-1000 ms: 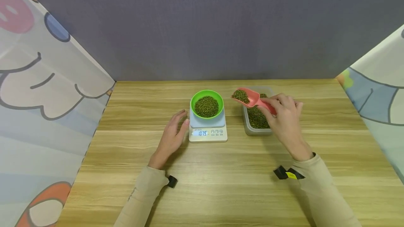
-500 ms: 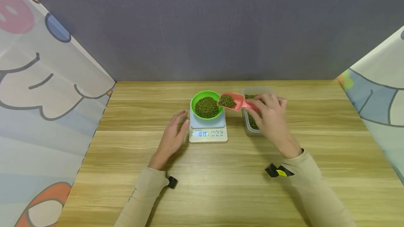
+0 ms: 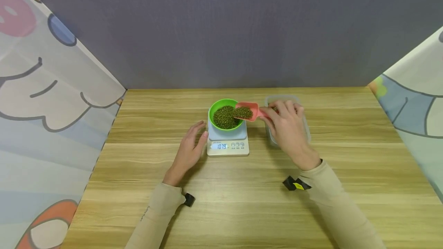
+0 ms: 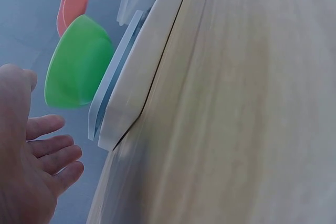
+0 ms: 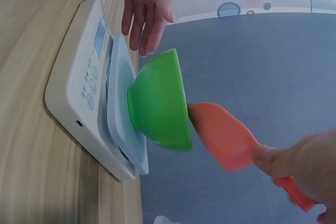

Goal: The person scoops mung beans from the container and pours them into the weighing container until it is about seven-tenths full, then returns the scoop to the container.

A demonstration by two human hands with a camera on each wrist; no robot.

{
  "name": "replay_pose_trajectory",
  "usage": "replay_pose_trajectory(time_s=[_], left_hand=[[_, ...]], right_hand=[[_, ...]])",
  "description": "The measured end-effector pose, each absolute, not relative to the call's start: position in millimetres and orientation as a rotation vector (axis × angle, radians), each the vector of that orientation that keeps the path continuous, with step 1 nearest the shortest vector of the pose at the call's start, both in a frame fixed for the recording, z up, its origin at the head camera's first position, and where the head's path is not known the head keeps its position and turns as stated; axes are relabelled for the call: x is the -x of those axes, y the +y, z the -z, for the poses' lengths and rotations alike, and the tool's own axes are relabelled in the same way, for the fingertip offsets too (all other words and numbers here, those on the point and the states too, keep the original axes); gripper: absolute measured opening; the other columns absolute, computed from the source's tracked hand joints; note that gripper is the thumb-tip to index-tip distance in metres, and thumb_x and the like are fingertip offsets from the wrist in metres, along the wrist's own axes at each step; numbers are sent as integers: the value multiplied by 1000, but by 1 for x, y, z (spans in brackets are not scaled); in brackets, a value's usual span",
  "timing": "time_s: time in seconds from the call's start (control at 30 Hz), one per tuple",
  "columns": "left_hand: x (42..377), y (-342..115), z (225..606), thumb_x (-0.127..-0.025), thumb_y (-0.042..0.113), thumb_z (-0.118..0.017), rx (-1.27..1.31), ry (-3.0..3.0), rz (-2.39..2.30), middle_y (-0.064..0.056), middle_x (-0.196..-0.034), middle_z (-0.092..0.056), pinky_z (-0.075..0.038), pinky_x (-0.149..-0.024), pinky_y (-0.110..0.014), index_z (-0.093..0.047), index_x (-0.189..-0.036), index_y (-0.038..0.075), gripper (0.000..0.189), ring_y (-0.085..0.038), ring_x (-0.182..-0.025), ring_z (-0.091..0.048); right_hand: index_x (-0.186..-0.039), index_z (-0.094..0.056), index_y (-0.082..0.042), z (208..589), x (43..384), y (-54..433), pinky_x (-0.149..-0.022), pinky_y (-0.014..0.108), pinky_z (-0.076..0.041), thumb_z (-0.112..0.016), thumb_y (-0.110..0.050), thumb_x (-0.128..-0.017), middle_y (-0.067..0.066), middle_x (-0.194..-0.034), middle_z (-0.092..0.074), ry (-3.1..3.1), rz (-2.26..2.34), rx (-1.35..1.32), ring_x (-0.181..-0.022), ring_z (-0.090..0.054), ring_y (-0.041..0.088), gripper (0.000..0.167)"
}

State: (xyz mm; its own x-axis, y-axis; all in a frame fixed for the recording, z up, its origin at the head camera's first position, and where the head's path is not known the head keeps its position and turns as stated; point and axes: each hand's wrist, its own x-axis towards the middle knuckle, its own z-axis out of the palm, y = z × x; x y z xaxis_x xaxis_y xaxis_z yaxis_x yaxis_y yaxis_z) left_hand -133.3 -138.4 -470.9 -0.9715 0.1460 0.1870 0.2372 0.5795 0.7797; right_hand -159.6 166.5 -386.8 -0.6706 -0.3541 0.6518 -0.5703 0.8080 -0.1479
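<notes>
My right hand point(image 3: 288, 130) pinches the handle of a pink-red scoop point(image 3: 255, 107) loaded with small green beans, likely mung beans by their look. The scoop's front lip overlaps the right rim of a green bowl point(image 3: 213, 107); in the right wrist view the scoop point(image 5: 226, 137) tilts toward the bowl point(image 5: 160, 100). More green beans point(image 3: 225, 117) lie in the bowl, which stands on a white kitchen scale point(image 3: 228, 150) reading 107.9. My left hand point(image 3: 188, 147) is relaxed beside the scale's left edge, fingers extended and holding nothing; the left wrist view shows its spread fingers point(image 4: 55, 153) near the bowl.
A translucent plastic container point(image 3: 307, 128) holding more green beans stands right of the scale, partly hidden under my right hand. Everything sits on a wood-grain table point(image 3: 221, 203) with a grey wall point(image 3: 221, 30) behind and cartoon-printed cloth point(image 3: 41, 99) at the sides.
My right hand has carried the loaded scoop leftward from above the container to the bowl's right rim. My left hand has stayed in place, and the scale reading is unchanged.
</notes>
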Motion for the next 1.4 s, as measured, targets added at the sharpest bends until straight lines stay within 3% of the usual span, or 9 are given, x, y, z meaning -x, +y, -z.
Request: replay_pose_trajectory(time_s=[0.23, 0.67, 1.0, 1.27, 1.4], left_hand=[[134, -139, 472, -111, 35, -46, 327, -2706, 1345, -19, -158, -46, -33, -122, -56, -52, -147, 1, 50, -39, -146, -43], [134, -139, 472, -111, 36, -45, 322, -2711, 1341, -18, -158, -46, -33, -122, -56, -52, -147, 2, 50, -38, -146, -43], [134, -138, 471, -111, 36, -46, 324, -2710, 1353, -18, -157, -46, -33, -122, -55, -52, -147, 2, 50, -37, -146, -42], [134, -138, 471, -111, 36, -46, 321, -2711, 1353, -18, -158, -46, -33, -122, -56, -52, -147, 3, 50, -38, -146, -42], [134, -138, 471, -111, 36, -45, 322, -2712, 1355, -17, -158, -46, -33, -121, -57, -52, -148, 3, 50, -38, -146, -42]], right_hand=[[-106, -77, -4, 386, 160, 163, -81, 53, -32, -78, -17, -91, 14, -102, -63, -2304, -437, -696, -89, -49, 36, 20], [-111, -77, -8, 382, 161, 157, -83, 51, -33, -73, -18, -96, 11, -104, -64, -2286, -315, -683, -90, -50, 33, 18], [-110, -77, -11, 385, 161, 154, -79, 48, -32, -82, -10, -85, 9, -101, -63, -2202, -241, -663, -88, -51, 32, 26], [-114, -76, -12, 387, 161, 153, -81, 47, -33, -68, -10, -96, 9, -99, -64, -2156, -169, -681, -83, -51, 31, 19], [-113, -76, -12, 388, 161, 153, -82, 48, -32, -69, -7, -96, 10, -99, -64, -2140, -192, -678, -83, -51, 31, 20]])
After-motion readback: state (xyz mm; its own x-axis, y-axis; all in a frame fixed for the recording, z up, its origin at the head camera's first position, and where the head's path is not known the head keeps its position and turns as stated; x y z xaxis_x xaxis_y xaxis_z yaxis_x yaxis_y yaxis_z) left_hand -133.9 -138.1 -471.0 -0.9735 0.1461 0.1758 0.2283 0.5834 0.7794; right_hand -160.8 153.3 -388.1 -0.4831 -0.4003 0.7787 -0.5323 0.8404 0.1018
